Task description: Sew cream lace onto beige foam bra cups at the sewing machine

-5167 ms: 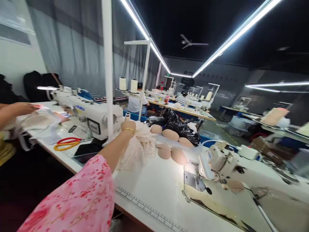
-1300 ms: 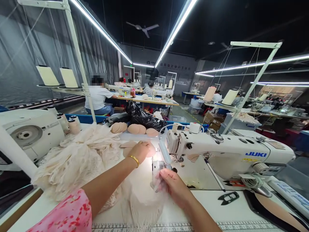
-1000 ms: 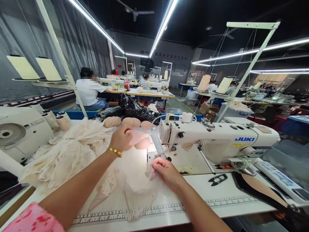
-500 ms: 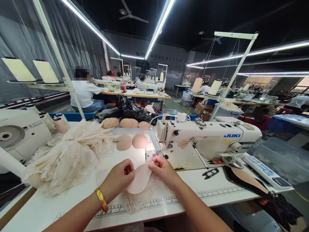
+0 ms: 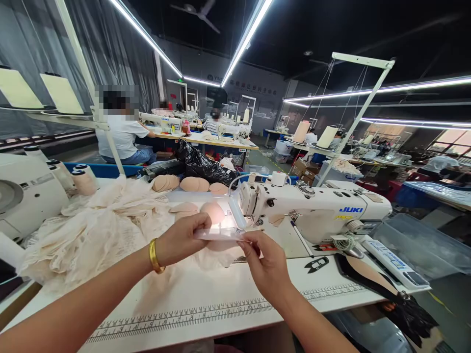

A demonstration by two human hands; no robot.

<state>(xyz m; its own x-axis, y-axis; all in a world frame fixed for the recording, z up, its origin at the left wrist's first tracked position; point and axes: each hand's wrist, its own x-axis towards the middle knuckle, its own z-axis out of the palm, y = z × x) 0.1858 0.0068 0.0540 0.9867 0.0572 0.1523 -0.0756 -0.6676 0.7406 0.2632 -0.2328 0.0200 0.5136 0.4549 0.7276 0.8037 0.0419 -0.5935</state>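
Note:
My left hand [image 5: 180, 241] pinches the left end of a pale pink bra pad [image 5: 221, 234], fingers curled over it. At the right end, my right hand [image 5: 268, 264] grips the same pad between thumb and fingers. The pad is held up nearly edge-on, just before the needle area of a white sewing machine [image 5: 312, 203]. Sheer whitish fabric [image 5: 215, 257] hangs below it; how the two are joined is hidden. Behind my left hand lie a rounded beige pad [image 5: 212, 213] and another beige pad [image 5: 184, 207].
A heap of cream lace fabric [image 5: 99, 225] covers the table's left side. Stacks of beige pads [image 5: 195, 184] stand at the back. Thread snips [image 5: 317, 264], a white pen [image 5: 301, 239] and a printed ruler [image 5: 191, 314] are on the right and front. A person [image 5: 123, 132] sits beyond.
Both hands have raised the pad toward the machine and spread apart. The pad has turned from showing its broad face to nearly edge-on. The hanging fabric has lifted off the ruler.

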